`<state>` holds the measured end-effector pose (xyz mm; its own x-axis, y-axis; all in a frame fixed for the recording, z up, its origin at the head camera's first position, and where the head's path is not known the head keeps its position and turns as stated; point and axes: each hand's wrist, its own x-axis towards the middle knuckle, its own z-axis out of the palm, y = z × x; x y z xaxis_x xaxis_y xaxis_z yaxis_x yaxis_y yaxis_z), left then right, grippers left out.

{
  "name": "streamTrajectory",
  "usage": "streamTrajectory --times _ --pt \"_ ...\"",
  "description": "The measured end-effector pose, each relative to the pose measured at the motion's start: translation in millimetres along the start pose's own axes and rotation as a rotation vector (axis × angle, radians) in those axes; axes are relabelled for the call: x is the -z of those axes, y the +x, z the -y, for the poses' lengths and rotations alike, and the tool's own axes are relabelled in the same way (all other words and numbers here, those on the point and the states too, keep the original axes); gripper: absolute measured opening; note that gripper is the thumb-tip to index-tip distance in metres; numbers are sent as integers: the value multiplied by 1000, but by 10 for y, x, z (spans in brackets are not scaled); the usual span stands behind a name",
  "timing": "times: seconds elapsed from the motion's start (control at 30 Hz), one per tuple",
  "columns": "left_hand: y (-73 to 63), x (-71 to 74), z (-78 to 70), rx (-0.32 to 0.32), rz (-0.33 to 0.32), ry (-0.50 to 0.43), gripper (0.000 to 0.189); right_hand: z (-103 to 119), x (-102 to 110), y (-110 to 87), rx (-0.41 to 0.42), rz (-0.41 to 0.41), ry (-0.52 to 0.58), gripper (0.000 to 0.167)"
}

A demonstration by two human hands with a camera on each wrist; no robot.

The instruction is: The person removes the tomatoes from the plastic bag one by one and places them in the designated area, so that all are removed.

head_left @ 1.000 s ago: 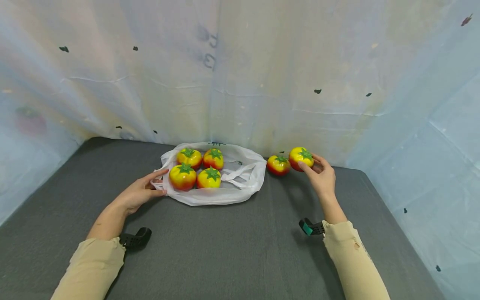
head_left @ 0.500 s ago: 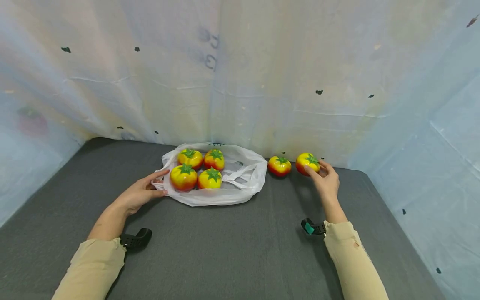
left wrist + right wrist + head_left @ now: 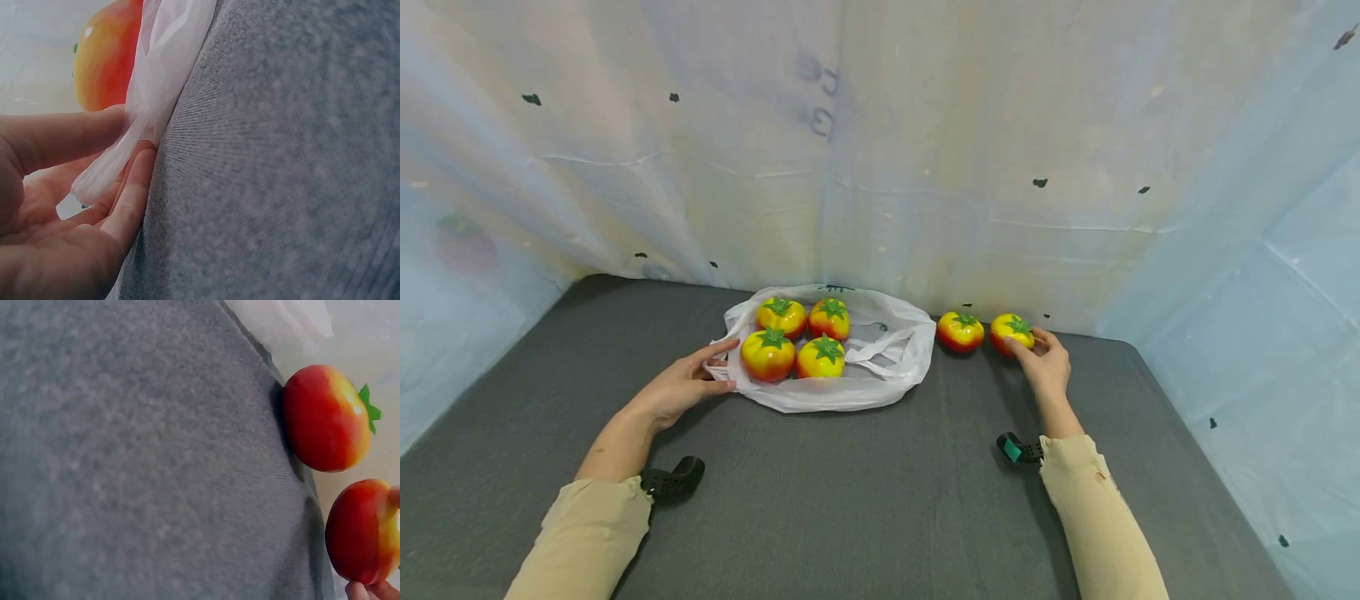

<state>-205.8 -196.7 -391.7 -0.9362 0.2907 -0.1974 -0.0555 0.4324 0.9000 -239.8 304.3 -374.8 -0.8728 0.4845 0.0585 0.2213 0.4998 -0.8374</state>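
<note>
A white plastic bag [image 3: 880, 392] lies spread on the dark table with several glossy red-and-yellow toy tomatoes [image 3: 767, 356] in its left part, each topped by a green leafy star. At the bag's left end, my left hand [image 3: 681, 385] holds the gathered plastic; the left wrist view shows the white bag handle [image 3: 103, 172] running between its fingers. My right hand [image 3: 1047, 367] grips another toy tomato [image 3: 1009, 333] from its right side, low at the table's back edge. Just left of that one sits a second loose toy tomato [image 3: 959, 332], beside the bag's right end.
Pale plastic sheeting [image 3: 925, 150] with small dark marks hangs behind the dark table [image 3: 880, 500] and at both sides. Black straps [image 3: 673, 479] are worn on both wrists, below beige sleeves.
My right hand has carried its tomato a little right and down to table level, apart from the loose tomato beside it. The left hand and bag have stayed in place.
</note>
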Motion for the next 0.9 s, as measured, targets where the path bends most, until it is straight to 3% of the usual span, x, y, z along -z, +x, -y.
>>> streamTrajectory --times 0.47,0.9 --pt "3 -8 0 1 4 -12 74 -54 -87 40 -11 -22 -23 64" --pt "10 -7 -2 21 -8 -20 74 -21 -61 57 -6 11 -26 66"
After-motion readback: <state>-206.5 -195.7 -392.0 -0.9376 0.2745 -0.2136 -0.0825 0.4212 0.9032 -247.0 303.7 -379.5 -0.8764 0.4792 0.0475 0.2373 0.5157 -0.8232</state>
